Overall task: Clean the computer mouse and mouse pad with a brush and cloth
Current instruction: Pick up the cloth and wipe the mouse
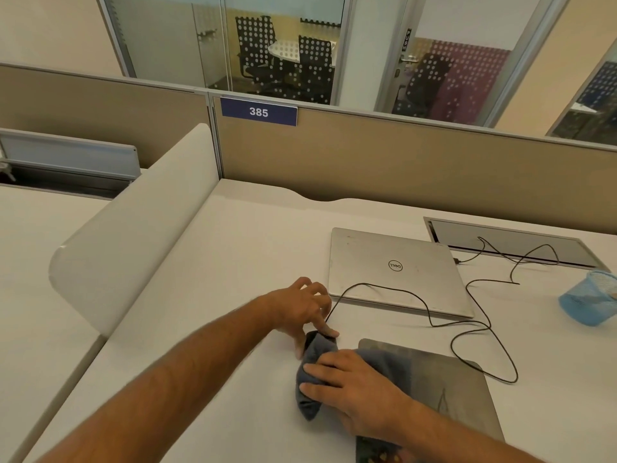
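Note:
A grey-blue cloth lies bunched over the computer mouse, of which only a dark front edge shows, just left of the mouse pad. My right hand presses the cloth down onto the mouse. With thumb and fingertips, my left hand pinches the front end of the mouse, where its black cable leaves. The dark grey mouse pad lies at the lower right, partly under my right forearm. No brush is in view.
A closed silver laptop lies behind the hands with the mouse cable looped over it. A blue mesh cup stands at the right edge. A white divider borders the desk on the left. A cable hatch sits at the back right.

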The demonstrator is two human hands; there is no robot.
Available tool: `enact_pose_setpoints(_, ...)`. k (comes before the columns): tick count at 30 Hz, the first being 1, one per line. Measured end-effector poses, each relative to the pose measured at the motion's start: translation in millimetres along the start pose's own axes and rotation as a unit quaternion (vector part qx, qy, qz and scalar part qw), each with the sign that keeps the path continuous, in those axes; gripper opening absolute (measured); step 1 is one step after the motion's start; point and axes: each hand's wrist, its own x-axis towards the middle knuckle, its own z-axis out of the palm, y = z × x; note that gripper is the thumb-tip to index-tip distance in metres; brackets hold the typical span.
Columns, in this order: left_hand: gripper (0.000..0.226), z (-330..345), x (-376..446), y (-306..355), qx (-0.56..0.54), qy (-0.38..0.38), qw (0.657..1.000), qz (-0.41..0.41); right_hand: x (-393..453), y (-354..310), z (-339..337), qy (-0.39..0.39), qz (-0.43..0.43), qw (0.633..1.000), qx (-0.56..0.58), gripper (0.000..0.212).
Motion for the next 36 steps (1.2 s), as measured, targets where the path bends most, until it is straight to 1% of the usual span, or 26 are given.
enact_pose_setpoints(2, 0.068, -1, 1, -1, 0.003, -0.008, 1.0, 0.002, 1, -2, -4, -0.043, -0.013, 0.998, 0.048, 0.052)
enact_pose_setpoints(5, 0.07, -2, 2, -1, 0.003, -0.007, 1.0, 0.003, 4, -3, -8, -0.1, -0.041, 0.985, 0.133, 0.047)
enact_pose_setpoints(6, 0.07, -2, 1, -2, 0.004, -0.007, 1.0, 0.004, 4, -4, -12, -0.1, -0.042, 0.98, 0.169, 0.046)
enact_pose_setpoints(8, 0.07, -2, 0, -1, 0.01, -0.004, 1.0, 0.006, 4, -1, -22, -0.063, -0.017, 0.973, 0.221, 0.042)
enact_pose_setpoints(9, 0.069, -3, 0, 0, 0.014, -0.003, 1.0, 0.006, 4, 1, -27, -0.04, 0.003, 0.975, 0.217, 0.041)
enact_pose_setpoints(11, 0.064, -3, 1, 1, 0.021, 0.003, 1.0, 0.004, 10, 6, -32, -0.016, 0.031, 0.985, 0.171, 0.043)
enact_pose_setpoints(13, 0.059, -4, 1, 3, 0.023, 0.005, 1.0, -0.002, 17, 9, -30, -0.038, 0.03, 0.993, 0.11, 0.049)
enact_pose_setpoints(15, 0.059, -3, 1, 3, 0.027, 0.006, 1.0, -0.001, 22, 11, -24, -0.078, 0.022, 0.993, 0.085, 0.052)
enact_pose_setpoints(18, 0.064, -3, 0, 3, 0.02, 0.004, 1.0, 0.004, 18, 7, -9, -0.086, -0.02, 0.991, 0.101, 0.05)
enact_pose_setpoints(20, 0.069, -5, 1, 1, 0.009, -0.005, 1.0, 0.008, 14, 8, 2, -0.114, -0.047, 0.985, 0.118, 0.044)
enact_pose_setpoints(21, 0.071, -7, 1, 1, 0.004, -0.007, 1.0, 0.011, 13, 9, 4, -0.139, -0.051, 0.981, 0.122, 0.04)
enact_pose_setpoints(22, 0.073, -8, 1, 1, 0.003, -0.009, 1.0, 0.012, 13, 11, 2, -0.16, -0.037, 0.974, 0.157, 0.037)
enact_pose_setpoints(23, 0.073, -8, 1, 1, 0.003, -0.01, 1.0, 0.013, 14, 15, 0, -0.163, -0.014, 0.968, 0.193, 0.035)
enact_pose_setpoints(24, 0.074, -8, 1, 1, 0.002, -0.01, 1.0, 0.013, 12, 19, -5, -0.141, -0.007, 0.967, 0.213, 0.033)
enact_pose_setpoints(25, 0.073, -8, 1, 2, 0.001, -0.01, 1.0, 0.012, 13, 18, -7, -0.139, 0.006, 0.961, 0.241, 0.033)
enact_pose_setpoints(26, 0.072, -8, 1, 2, 0.003, -0.01, 1.0, 0.012, 14, 14, -9, -0.11, 0.024, 0.96, 0.257, 0.034)
enact_pose_setpoints(27, 0.067, -9, 0, 3, 0.011, -0.007, 1.0, 0.012, 14, 13, -13, -0.056, 0.012, 0.969, 0.24, 0.036)
enact_pose_setpoints(28, 0.06, -9, 1, 4, 0.023, -0.001, 1.0, 0.015, 14, 9, -20, -0.016, 0.012, 0.971, 0.239, 0.036)
enact_pose_setpoints(29, 0.052, -9, 1, 4, 0.034, 0.007, 0.999, 0.018, 18, 11, -25, 0.005, 0.013, 0.976, 0.219, 0.036)
enact_pose_setpoints(30, 0.045, -9, 2, 5, 0.041, 0.013, 0.999, 0.021, 22, 14, -26, 0.012, 0.02, 0.982, 0.186, 0.037)
enact_pose_setpoints(32, 0.039, -9, 3, 4, 0.043, 0.016, 0.999, 0.02, 31, 19, -20, -0.018, 0.037, 0.991, 0.125, 0.041)
enact_pose_setpoints(33, 0.038, -9, 3, 4, 0.042, 0.016, 0.999, 0.019, 32, 20, -15, -0.028, 0.043, 0.992, 0.115, 0.041)
enact_pose_setpoints(36, 0.039, -12, 3, 5, 0.04, 0.009, 0.999, 0.022, 29, 18, -4, -0.01, 0.045, 0.991, 0.123, 0.039)
